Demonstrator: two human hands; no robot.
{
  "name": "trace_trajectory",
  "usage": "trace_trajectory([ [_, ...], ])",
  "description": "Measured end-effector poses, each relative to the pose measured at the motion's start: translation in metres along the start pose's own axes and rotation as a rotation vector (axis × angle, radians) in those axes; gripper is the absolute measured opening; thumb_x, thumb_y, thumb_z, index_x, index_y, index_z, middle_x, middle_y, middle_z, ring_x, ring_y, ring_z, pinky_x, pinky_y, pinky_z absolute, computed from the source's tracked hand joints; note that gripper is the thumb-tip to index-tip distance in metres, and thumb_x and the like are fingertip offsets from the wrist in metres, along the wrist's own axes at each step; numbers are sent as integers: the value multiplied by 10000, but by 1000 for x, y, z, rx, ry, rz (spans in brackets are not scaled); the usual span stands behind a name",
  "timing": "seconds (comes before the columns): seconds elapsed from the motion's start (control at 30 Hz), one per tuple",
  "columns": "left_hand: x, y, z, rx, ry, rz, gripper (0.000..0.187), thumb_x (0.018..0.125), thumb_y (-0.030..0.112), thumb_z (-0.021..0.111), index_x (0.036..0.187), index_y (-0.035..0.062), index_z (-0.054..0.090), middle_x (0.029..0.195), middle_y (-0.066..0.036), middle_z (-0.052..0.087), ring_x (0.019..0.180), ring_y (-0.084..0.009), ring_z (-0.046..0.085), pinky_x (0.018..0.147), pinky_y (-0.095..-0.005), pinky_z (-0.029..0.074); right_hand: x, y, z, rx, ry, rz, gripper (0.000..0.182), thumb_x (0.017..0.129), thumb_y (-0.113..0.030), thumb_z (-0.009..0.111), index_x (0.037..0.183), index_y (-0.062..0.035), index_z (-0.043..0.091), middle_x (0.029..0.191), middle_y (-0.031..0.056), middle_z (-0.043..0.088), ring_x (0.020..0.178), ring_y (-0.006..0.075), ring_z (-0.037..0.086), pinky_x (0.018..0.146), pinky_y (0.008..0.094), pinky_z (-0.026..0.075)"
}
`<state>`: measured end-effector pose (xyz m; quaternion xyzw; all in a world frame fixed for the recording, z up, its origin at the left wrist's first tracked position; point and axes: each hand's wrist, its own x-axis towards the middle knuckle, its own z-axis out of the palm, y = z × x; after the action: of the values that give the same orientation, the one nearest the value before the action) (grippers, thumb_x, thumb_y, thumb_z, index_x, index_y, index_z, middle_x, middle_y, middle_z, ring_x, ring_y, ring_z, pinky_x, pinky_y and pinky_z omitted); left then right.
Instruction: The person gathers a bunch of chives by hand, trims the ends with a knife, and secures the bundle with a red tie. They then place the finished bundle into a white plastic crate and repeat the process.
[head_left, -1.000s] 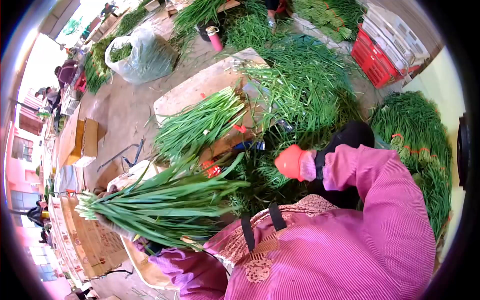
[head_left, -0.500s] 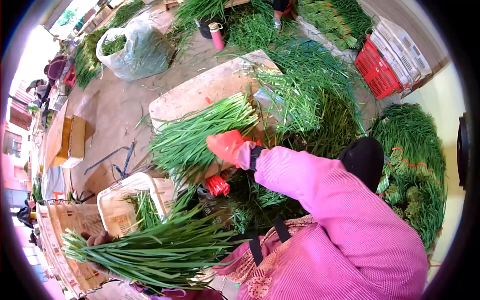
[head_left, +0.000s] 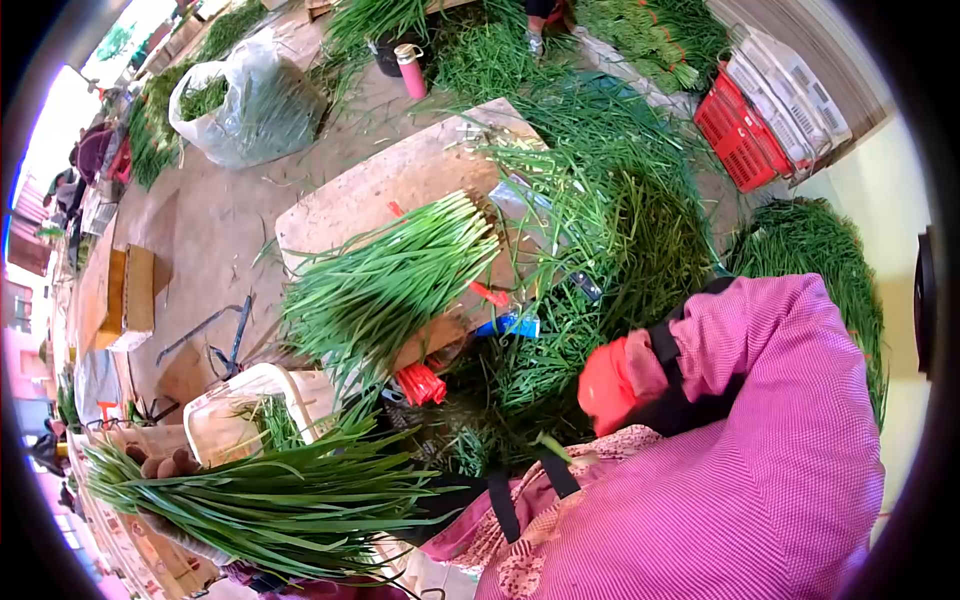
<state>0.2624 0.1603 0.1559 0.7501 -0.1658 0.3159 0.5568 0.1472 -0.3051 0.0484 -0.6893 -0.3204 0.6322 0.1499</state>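
My left hand (head_left: pixel 168 466), at lower left, is closed round a bunch of garlic chives (head_left: pixel 290 495), its pale stem ends at the left and its leaves trailing right. My right hand (head_left: pixel 608 385), in an orange-red glove, is near my lap, with its fingers blurred and turned away. A loose green leaf (head_left: pixel 552 446) hangs in the air left of it. On the wooden board (head_left: pixel 350 195) lies a pile of garlic chives (head_left: pixel 390 265), stems toward upper right. A bundle of red ties (head_left: pixel 420 384) sits at the board's near edge.
A large heap of loose chives (head_left: pixel 640 200) lies right of the board, a blue packet (head_left: pixel 512 325) near it. A cream basket (head_left: pixel 215 420) stands above the held bunch. Red and white crates (head_left: pixel 740 130), a pink bottle (head_left: pixel 410 75) and a plastic sack (head_left: pixel 250 105) stand farther off.
My right hand has moved from the pile on the board back to the right, near my lap. The held bunch has shifted slightly left. A leaf now shows in the air.
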Motion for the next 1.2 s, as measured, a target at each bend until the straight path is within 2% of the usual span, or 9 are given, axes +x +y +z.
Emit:
trace_trajectory([
  [0.07, 12, 15, 3, -891, -65, -418, 373, 952, 273, 570, 1192, -8, 521, 1070, -39, 553, 1146, -146, 503, 1056, -313, 445, 3, 22, -14, -416, 532, 99, 351, 953, -358, 492, 969, -47, 654, 648, 130, 650, 621, 254, 665, 594, 416, 533],
  [0.1, 14, 17, 0, -724, -11, -475, 440, 928, 325, 607, 1207, -5, 521, 1077, -40, 547, 1100, -171, 535, 1005, -314, 469, 10, 34, -21, -465, 789, 57, 386, 963, -393, 474, 989, -57, 662, 622, 130, 634, 610, 249, 659, 585, 400, 533],
  [0.2, 31, 17, 17, -961, -307, -540, 434, 967, 367, 540, 1220, 15, 509, 1022, -72, 587, 1006, -234, 607, 893, -375, 528, -9, -18, -64, 579, 892, -83, 448, 958, -430, 528, 1189, -54, 602, 724, 94, 659, 581, 197, 635, 545, 331, 514],
  [0.3, 52, 14, 33, -524, -154, -577, 491, 940, 419, 569, 1225, 21, 537, 1003, -94, 638, 969, -241, 612, 955, -427, 496, 13, -52, -75, 979, 1010, -512, 657, 941, -445, 590, 1423, -43, 398, 788, 70, 656, 567, 136, 606, 526, 280, 490],
  [0.5, 92, 24, 172, 84, -960, -665, 452, 792, 266, 776, 1136, 30, 602, 945, -20, 644, 864, -170, 622, 842, -332, 504, 74, -92, -115, 1277, 977, -970, 840, 945, -444, 604, 1538, -88, 128, 983, 121, 642, 600, 157, 620, 502, 270, 483],
  [0.77, 0, -81, 346, 433, -1354, -252, 611, 709, 272, 783, 1243, 72, 563, 971, -165, 702, 887, -284, 685, 809, -361, 521, 125, -28, -113, 1493, 1144, -644, 474, 982, -246, 493, 1389, -28, 381, 924, 101, 696, 613, 180, 673, 532, 287, 541],
  [0.83, -17, -90, 363, 592, -1364, -69, 672, 709, 337, 787, 1257, 55, 518, 960, -178, 704, 880, -338, 686, 765, -399, 534, 124, 2, -96, 808, 1260, -413, 311, 968, -234, 494, 1192, -31, 565, 802, 97, 692, 598, 177, 670, 542, 288, 541],
  [0.97, -23, -73, 376, 733, -1403, -137, 746, 707, 421, 767, 1320, 100, 486, 1041, -201, 688, 964, -351, 670, 860, -426, 510, 56, 5, -85, 933, 1121, -261, 232, 964, -233, 519, 999, -39, 641, 739, 94, 686, 576, 175, 661, 550, 308, 536],
  [1.2, -33, -79, 360, 766, -1174, 98, 1028, 548, 426, 880, 1382, 90, 381, 1190, -163, 594, 1120, -330, 574, 953, -451, 441, -8, 89, -123, 450, 2084, -274, 325, 1028, -189, 440, 1259, 6, 560, 1118, 131, 664, 981, 182, 654, 867, 295, 513],
])
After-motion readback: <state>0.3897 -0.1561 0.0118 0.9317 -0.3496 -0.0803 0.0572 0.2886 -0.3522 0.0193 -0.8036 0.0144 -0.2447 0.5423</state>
